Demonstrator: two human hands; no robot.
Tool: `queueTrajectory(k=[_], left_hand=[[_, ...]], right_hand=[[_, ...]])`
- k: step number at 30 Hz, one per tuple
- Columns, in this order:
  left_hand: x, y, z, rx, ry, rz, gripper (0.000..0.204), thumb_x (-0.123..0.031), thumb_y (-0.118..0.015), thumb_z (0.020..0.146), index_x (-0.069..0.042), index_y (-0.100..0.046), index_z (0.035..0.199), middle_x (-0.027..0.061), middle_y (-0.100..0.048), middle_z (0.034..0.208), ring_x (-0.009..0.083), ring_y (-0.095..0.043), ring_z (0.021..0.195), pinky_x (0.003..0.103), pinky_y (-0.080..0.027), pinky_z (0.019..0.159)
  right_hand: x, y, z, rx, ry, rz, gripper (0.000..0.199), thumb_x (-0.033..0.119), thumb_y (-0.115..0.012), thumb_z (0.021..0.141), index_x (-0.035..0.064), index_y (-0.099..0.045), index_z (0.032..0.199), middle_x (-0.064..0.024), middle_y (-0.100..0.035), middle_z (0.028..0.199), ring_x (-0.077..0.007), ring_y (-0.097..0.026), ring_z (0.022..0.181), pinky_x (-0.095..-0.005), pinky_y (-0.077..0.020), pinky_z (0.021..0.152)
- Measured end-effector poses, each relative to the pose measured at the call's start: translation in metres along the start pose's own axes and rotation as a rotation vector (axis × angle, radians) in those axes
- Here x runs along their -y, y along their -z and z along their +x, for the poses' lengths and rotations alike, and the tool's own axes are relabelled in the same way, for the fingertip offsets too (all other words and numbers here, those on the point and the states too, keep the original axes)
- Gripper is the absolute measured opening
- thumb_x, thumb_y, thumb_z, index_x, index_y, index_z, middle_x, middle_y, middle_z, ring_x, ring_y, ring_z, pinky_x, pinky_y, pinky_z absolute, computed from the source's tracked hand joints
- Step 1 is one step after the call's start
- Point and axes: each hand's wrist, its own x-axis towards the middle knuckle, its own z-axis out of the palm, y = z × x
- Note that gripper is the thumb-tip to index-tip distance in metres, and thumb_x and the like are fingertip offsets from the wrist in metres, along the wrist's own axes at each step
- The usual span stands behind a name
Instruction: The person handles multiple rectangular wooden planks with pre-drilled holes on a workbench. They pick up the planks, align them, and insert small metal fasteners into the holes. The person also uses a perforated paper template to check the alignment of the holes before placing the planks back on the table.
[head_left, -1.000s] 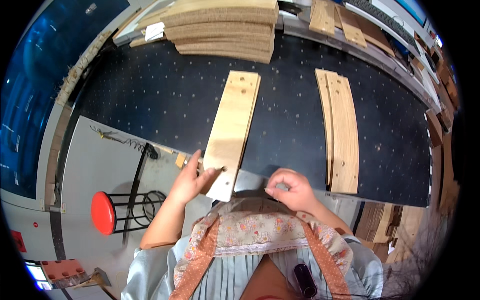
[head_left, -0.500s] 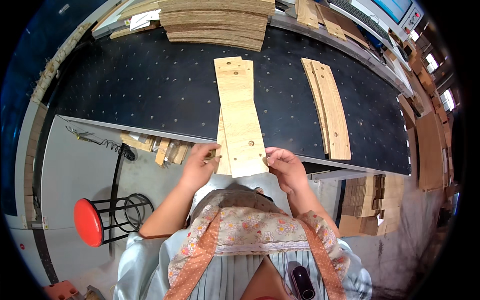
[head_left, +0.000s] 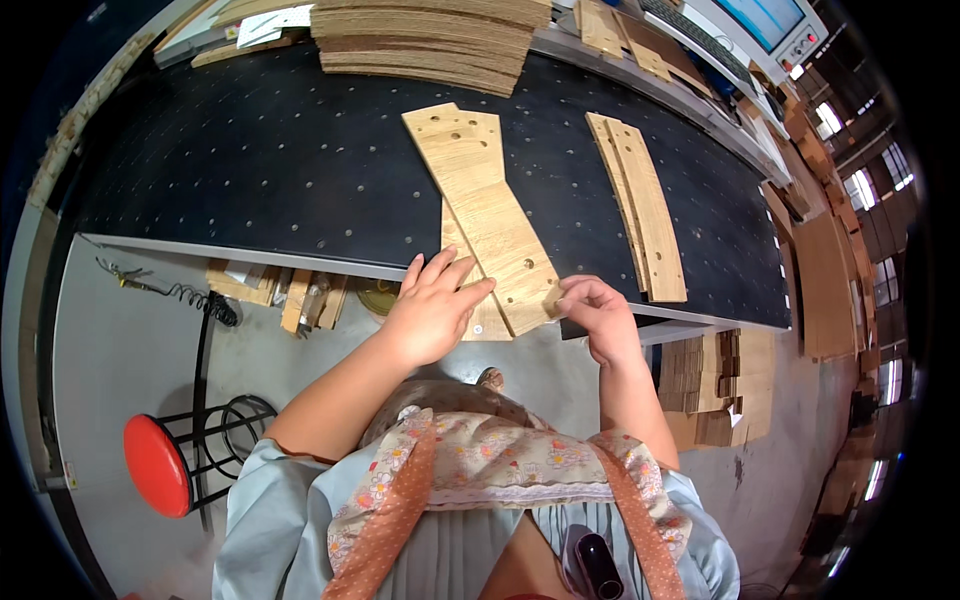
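Two light wooden boards with drilled holes lie crossed in front of me, their near ends jutting past the table's front edge. The upper board (head_left: 490,225) is turned at an angle over the lower board (head_left: 482,324), which shows at both ends. My left hand (head_left: 432,315) rests with fingers spread on the lower board's near left part, fingertips close to the upper board's edge. At the upper board's near right corner, my right hand (head_left: 600,315) pinches it between thumb and fingers.
Two more narrow drilled boards (head_left: 650,215) overlap on the black table (head_left: 270,170) to the right. A tall stack of boards (head_left: 425,45) stands at the back. A red stool (head_left: 157,465) is at lower left; stacked cardboard (head_left: 700,380) stands beneath the table's right side.
The upper board has swung, its near end going right and its far end left. My left hand has moved from the lower board's edge onto its top; my right hand moved with the upper board.
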Motion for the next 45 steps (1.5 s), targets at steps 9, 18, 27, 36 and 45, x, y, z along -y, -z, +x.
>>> queueTrajectory(k=[9,18,27,36,45], left_hand=[[0.001,-0.009,-0.003,-0.023,0.001,-0.026,0.040,-0.011,-0.055,0.084,-0.018,-0.056,0.123,0.0125,-0.044,0.136,0.0353,-0.033,0.132,0.053,-0.024,0.109],[-0.001,-0.010,-0.004,-0.077,-0.024,-0.061,0.039,-0.011,-0.056,0.081,-0.016,-0.058,0.120,0.0142,-0.046,0.133,0.0372,-0.035,0.130,0.054,-0.026,0.107],[-0.002,-0.005,-0.003,-0.077,-0.045,-0.052,0.038,-0.014,-0.057,0.079,-0.015,-0.060,0.117,0.0173,-0.047,0.130,0.0392,-0.037,0.127,0.056,-0.028,0.105],[0.000,-0.007,-0.001,-0.083,-0.045,-0.052,0.039,-0.016,-0.058,0.078,-0.016,-0.061,0.117,0.0173,-0.048,0.128,0.0399,-0.038,0.127,0.058,-0.028,0.104],[-0.002,-0.003,0.000,-0.026,-0.017,-0.093,0.040,-0.012,-0.057,0.078,-0.012,-0.060,0.118,0.0187,-0.046,0.131,0.0411,-0.035,0.128,0.056,-0.024,0.106]], right_hand=[[0.049,-0.026,0.026,0.429,-0.011,-0.766,0.008,0.001,-0.069,0.068,0.0053,-0.064,0.073,-0.0075,-0.060,0.079,-0.0224,-0.060,0.076,-0.0331,-0.0482,0.069],[0.051,-0.024,0.035,0.495,0.004,-0.848,0.010,0.008,-0.071,0.063,0.0056,-0.064,0.069,-0.0109,-0.061,0.076,-0.0252,-0.061,0.073,-0.0341,-0.0480,0.066],[0.033,-0.023,0.040,0.504,0.113,-0.892,0.005,0.005,-0.065,0.061,0.0052,-0.060,0.062,-0.0124,-0.060,0.075,-0.0281,-0.060,0.073,-0.0371,-0.0473,0.066],[0.024,-0.020,0.046,0.505,0.338,-0.976,0.004,0.007,-0.060,0.070,0.0052,-0.060,0.066,-0.0142,-0.060,0.077,-0.0319,-0.059,0.077,-0.0387,-0.0478,0.070],[0.041,-0.024,0.037,0.413,0.232,-1.030,0.004,0.006,-0.063,0.063,0.0046,-0.064,0.067,-0.0147,-0.063,0.075,-0.0328,-0.062,0.075,-0.0393,-0.0501,0.066]])
